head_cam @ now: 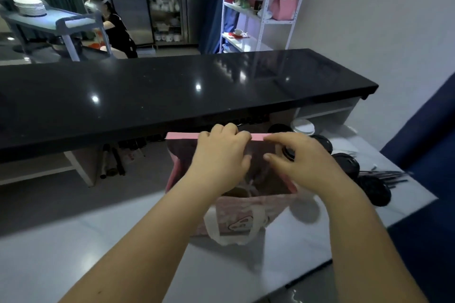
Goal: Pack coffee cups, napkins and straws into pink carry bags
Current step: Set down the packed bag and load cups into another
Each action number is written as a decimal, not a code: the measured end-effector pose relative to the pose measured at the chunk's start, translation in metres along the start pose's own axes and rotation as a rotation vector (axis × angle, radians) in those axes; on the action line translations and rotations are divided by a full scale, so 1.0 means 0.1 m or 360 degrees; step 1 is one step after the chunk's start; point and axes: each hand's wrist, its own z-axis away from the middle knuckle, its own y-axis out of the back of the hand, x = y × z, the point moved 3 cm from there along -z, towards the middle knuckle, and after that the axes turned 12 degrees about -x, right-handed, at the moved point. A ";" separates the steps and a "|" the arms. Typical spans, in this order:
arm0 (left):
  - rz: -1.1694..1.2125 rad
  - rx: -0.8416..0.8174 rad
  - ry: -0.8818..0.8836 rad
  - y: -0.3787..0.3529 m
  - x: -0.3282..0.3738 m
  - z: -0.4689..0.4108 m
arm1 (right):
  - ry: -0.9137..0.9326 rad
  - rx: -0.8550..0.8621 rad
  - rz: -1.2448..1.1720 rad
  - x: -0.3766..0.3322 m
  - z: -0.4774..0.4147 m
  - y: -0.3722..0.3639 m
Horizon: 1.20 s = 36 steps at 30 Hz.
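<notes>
Holding the pink bag (231,206) open on the white table (123,241), left hand (221,152) fingers curled over its far rim, right hand (302,160) pinching that rim; best kept taut so cups (344,165) right of bag go in upright.

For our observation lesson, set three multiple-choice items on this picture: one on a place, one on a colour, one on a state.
1. Where do the black straws lie?
A on the white table, right of the bag
B on the black counter
C on the floor

2. What colour is the carry bag?
A blue
B pink
C green

3. How is the bag?
A folded flat
B hanging from a hook
C standing open

Answers:
1 A: they lie beside the lidded cups.
2 B: its rim is pink.
3 C: the left hand and right hand hold its far rim, and its dark inside shows.
</notes>
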 end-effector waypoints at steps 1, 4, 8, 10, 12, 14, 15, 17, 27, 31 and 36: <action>0.0018 -0.0015 -0.0035 -0.05 0.15 -0.07 | -0.0034 0.0041 -0.0015 0.11 0.07 0.07; 0.0088 -0.0008 -0.0145 -0.18 0.58 -0.25 | -0.0133 0.0099 0.0022 0.46 0.32 0.20; 0.0165 -0.0060 -0.0209 -0.39 1.11 -0.49 | -0.0279 0.0085 0.0049 0.97 0.60 0.30; 0.0191 -0.0080 -0.0199 -0.52 1.35 -0.58 | -0.0300 0.0059 0.0038 1.23 0.69 0.34; 0.0222 -0.0111 -0.0173 -0.66 1.58 -0.67 | -0.0340 -0.0001 0.0006 1.50 0.74 0.32; 0.0239 -0.0186 -0.0103 -0.82 1.73 -0.75 | -0.0385 -0.0085 -0.0020 1.74 0.74 0.23; 0.0241 -0.0226 -0.0042 -0.91 1.77 -0.79 | -0.0384 -0.0127 -0.0029 1.83 0.72 0.16; 0.0243 -0.0294 0.0101 -1.07 1.76 -0.85 | -0.0339 -0.0223 -0.0027 1.98 0.64 -0.02; 0.0228 -0.0347 0.0599 -1.39 1.67 -0.94 | -0.0280 -0.0382 0.0242 2.22 0.02 -0.55; 0.0172 -0.0173 0.0683 -1.23 1.74 -0.98 | -0.0213 -0.0407 0.0191 2.20 0.13 -0.50; 0.0154 0.0130 0.0632 -0.78 1.70 -1.00 | 0.0029 -0.0176 0.0190 2.01 0.17 0.01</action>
